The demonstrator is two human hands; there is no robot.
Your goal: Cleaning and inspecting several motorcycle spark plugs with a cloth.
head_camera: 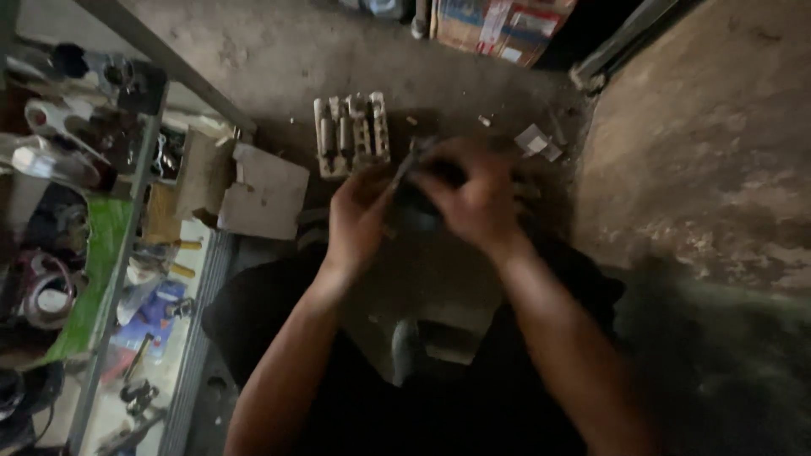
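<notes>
Dark small object (416, 207), 1 pc, blurred, kind unclear, held over concrete floor (279, 51) betw. 2 hands. Left hand (359, 218) curled on its left side; right hand (477, 196) closed over top, w/ thin grey tool (407, 160) sticking up. Behind: 1 pale tray (351, 133) of approx. 4 cylindrical parts. Left: torn cardboard (266, 198), metal shelf rack (127, 228) w/ clutter.

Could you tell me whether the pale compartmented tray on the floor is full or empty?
Partly full: the pale compartmented tray holds a few dark cylindrical pieces standing in its slots; the rest look empty.
</notes>
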